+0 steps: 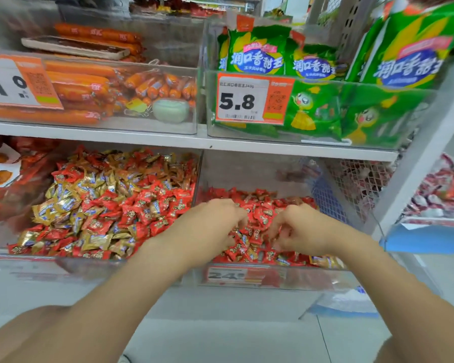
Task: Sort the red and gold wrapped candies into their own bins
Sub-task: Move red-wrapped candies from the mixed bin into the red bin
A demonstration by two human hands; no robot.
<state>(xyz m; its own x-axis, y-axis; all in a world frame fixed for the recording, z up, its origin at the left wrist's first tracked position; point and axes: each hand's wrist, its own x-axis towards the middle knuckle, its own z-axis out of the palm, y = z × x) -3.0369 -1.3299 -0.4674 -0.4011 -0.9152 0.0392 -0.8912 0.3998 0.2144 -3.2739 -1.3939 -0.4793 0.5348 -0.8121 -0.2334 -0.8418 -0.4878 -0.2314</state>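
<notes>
The left bin, at nine o'clock from the hands, holds red and gold wrapped candies thoroughly mixed and heaped near its front lip. A careless rake there would likely push pieces over the rim. The clear divider wall between the bins stands at about eleven o'clock of the left hand. Any candy carried across has to clear it, and a loose hold could drop the candy on the wrong side.

The left hand is down in the right bin, fingers curled into the red candies; I cannot tell whether it holds any. The right hand, at three o'clock from it, is curled the same way, and blur hides whether it pinches a wrapper. This pile is mostly red, but a few gold candies lie along the front edge at five o'clock of the right hand, easy to miss under the reds. Grabbing by the handful risks taking both colours at once.

The shelf board at twelve o'clock overhangs both bins and limits how high a hand can lift. Above it are orange sausages at ten o'clock, and a 5.8 price tag and green snack packets at one o'clock. A blurred price label fronts the right bin at six o'clock. A mesh side panel at two o'clock closes off the right.
</notes>
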